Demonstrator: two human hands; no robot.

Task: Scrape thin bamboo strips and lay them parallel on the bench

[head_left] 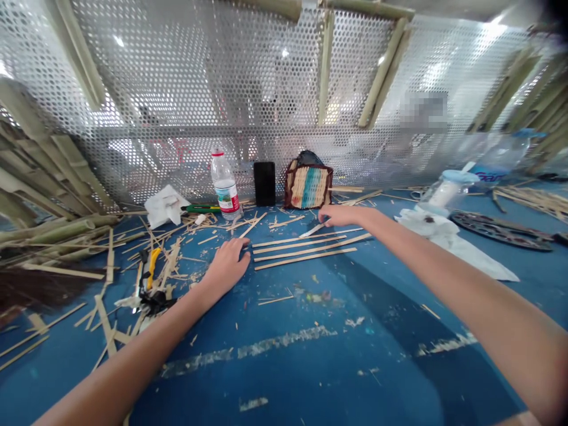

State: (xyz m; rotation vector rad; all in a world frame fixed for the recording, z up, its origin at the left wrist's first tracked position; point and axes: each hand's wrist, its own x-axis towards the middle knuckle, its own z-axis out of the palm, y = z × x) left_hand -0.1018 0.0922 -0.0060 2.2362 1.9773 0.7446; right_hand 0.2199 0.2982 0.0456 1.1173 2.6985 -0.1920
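Several thin bamboo strips (pixel 306 255) lie side by side on the blue table, running left to right. At their left ends my left hand (pixel 228 261) rests palm down, its fingers stretched and slightly apart, holding nothing that I can see. Beyond the strips' right half, my right hand (pixel 331 215) is closed in a pinch on a thin, pale, blade-like piece (pixel 312 231). This piece points down and left, its tip close to the farthest strip. Whether it is a knife blade or a sliver cannot be made out.
Behind stand a water bottle (pixel 226 189), a black phone (pixel 265 184) and a woven bag (pixel 309 186). Bamboo scraps (pixel 171 266) and a yellow-handled tool (pixel 153 267) lie left. Right are tissues (pixel 461 248), a lidded cup (pixel 446 190) and a dark palette-like object (pixel 503 231).
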